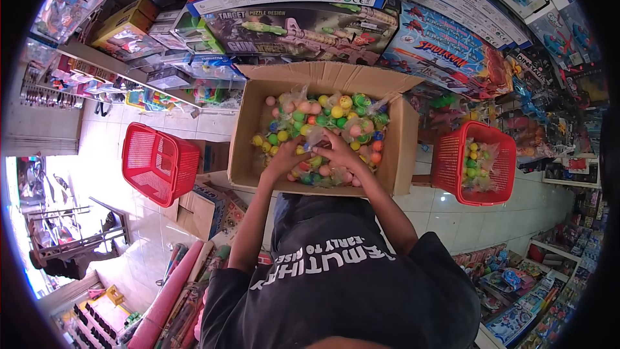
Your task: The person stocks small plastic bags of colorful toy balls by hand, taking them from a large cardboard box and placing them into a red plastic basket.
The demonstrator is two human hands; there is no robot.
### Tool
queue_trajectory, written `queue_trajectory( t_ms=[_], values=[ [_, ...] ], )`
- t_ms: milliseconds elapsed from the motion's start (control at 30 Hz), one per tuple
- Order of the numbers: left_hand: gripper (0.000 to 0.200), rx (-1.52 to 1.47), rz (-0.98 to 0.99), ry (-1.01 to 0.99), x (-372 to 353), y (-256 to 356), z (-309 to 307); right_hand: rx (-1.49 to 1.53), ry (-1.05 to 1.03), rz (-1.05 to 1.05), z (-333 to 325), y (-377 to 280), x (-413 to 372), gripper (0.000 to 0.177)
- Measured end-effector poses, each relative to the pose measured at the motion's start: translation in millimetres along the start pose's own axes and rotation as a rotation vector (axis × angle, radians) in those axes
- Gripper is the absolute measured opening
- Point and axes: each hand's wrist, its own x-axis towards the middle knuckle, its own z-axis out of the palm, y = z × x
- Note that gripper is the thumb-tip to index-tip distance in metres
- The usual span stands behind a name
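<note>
An open cardboard box (240, 155) in front of me holds many small balls in yellow, green, pink, orange and blue, many of them in clear plastic bags (297, 97). Both hands reach into it near the middle. My left hand (283, 160) has its fingers curled at the side of a clear bag (316, 136). From the other side, my right hand (342, 155) grips the same bag with thumb and fingers. What the bag contains is partly covered by my fingers.
A red plastic basket (132, 155) stands to the left. Another red basket (445, 171) on the right holds bagged balls (476, 161). Boxed toys (303, 29) are stacked behind the cardboard box. Rolled material (169, 291) lies at lower left, and stocked shelves (536, 291) are at lower right.
</note>
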Motion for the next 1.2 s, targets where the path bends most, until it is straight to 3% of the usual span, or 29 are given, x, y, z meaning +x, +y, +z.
queue_trajectory(
  t_ms=[67,133,200,267,333,400,467,667,800,900,967,1067,1133,1200],
  values=[
    [0.044,-0.017,0.027,0.062,-1,-22,2,0.307,-0.023,0.132,3,4,1,0.033],
    [0.042,-0.036,0.057,0.122,-6,-25,0,0.278,0.017,0.15,8,18,3,0.032],
    [0.042,-0.031,-0.053,0.211,-13,-18,-9,0.25,0.056,0.163,13,33,4,0.031],
    [0.042,-0.022,-0.058,0.263,-16,-23,-15,-0.263,-0.03,0.116,14,47,0,0.026],
    [0.042,-0.013,-0.063,0.312,-20,-26,-21,-0.387,-0.096,0.061,21,44,-3,0.024],
    [0.04,-0.155,-0.221,0.283,-22,-30,-29,-0.509,-0.158,0.007,31,37,-8,0.023],
    [0.039,-0.155,-0.19,0.308,-23,-39,-31,-1.113,-0.38,0.039,47,27,-13,0.027],
    [0.038,-0.202,-0.131,0.301,-24,-47,-31,-1.271,-0.446,0.078,76,35,-7,0.025],
    [0.043,-0.205,-0.107,0.264,-25,-60,-29,-1.309,-0.358,-0.015,75,42,-5,0.023],
    [0.045,-0.217,-0.073,0.25,-25,-68,-30,-1.196,-0.382,0.086,64,28,1,0.022],
    [0.041,-0.266,-0.078,0.25,-24,-72,-30,-0.892,-0.395,0.291,53,25,6,0.026],
    [0.036,-0.382,-0.085,0.22,-22,-78,-27,-0.767,-0.204,0.109,34,19,-8,0.033],
    [0.035,-0.441,-0.073,0.181,-18,-79,-26,-0.668,-0.153,0.114,27,11,-17,0.032],
    [0.034,-0.508,-0.186,-0.002,-13,-79,-27,-0.569,-0.096,0.115,20,-3,-25,0.031]
  ],
)
